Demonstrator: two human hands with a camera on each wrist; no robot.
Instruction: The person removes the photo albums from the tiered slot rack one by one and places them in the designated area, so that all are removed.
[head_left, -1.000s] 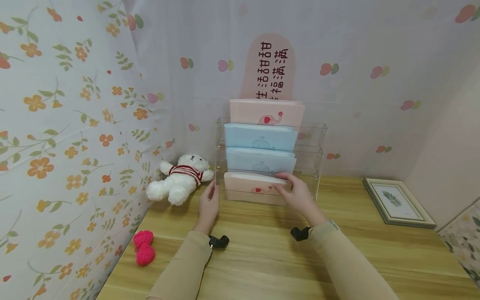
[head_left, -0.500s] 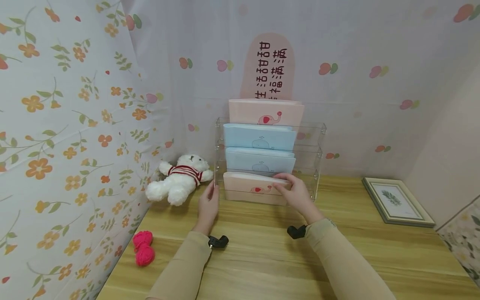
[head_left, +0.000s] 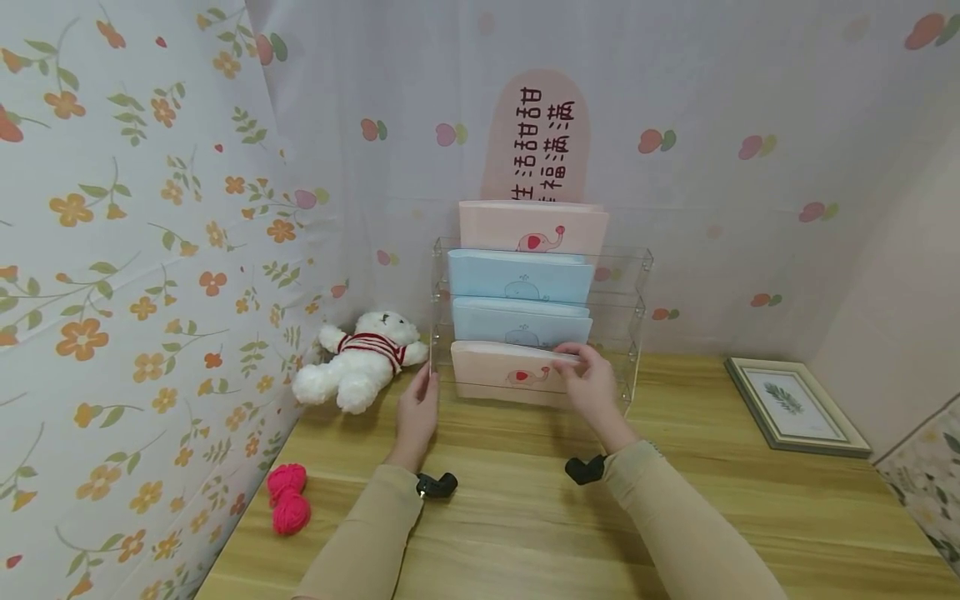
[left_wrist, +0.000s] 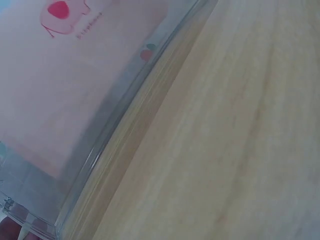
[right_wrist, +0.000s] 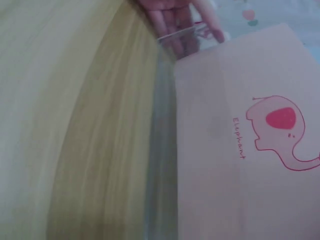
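A clear file rack stands against the wall, with folders in its tiers. My right hand pinches the front pink folder by its upper right edge, thumb in front and fingers behind. A red elephant shows on that folder in the right wrist view, its lower part inside the clear pocket. My left hand holds the rack's left end; its fingertips show at the clear side in the left wrist view. Behind the front folder stand two blue folders with whales and a taller pink folder.
A white teddy bear in a striped top leans at the left beside the rack. Pink yarn lies at the table's left edge. A picture frame lies at the right on the wooden table. Floral cloth covers the left wall.
The front pink folder has risen slightly and shifted a little right, in my right hand's pinch. My right forearm has swung slightly left. My left hand stays put.
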